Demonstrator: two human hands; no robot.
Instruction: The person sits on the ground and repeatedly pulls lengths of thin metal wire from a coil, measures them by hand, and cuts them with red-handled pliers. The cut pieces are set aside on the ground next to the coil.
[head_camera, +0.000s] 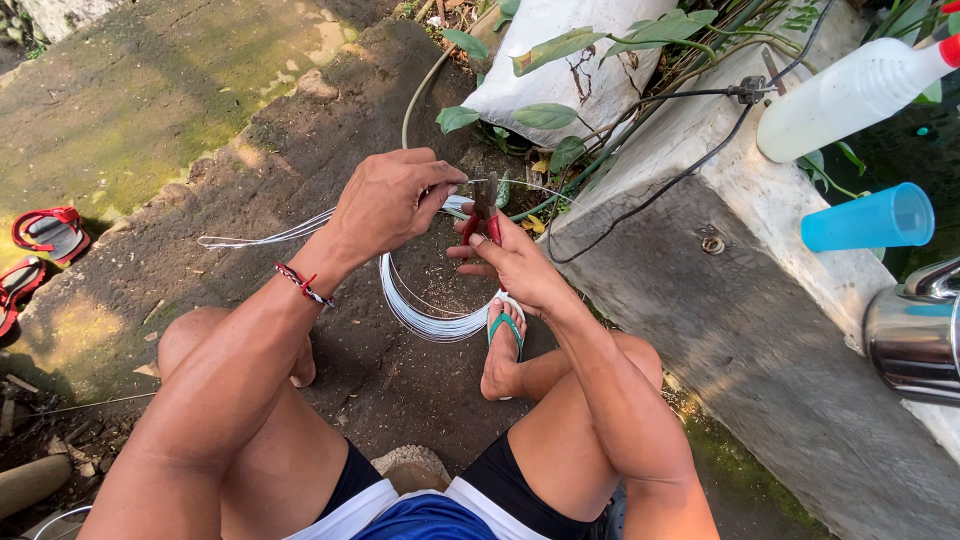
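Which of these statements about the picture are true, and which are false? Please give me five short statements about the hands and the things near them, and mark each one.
1. The right hand holds red-handled pliers. True.
2. The left hand rests flat on the knee. False: it is raised and pinches a thin wire with its fingers.
3. A coil of wire lies on the ground between the legs. True.
4. The blue cup stands upright. False: it lies on its side on the concrete ledge.
5. The right foot is bare. False: it wears a green sandal.
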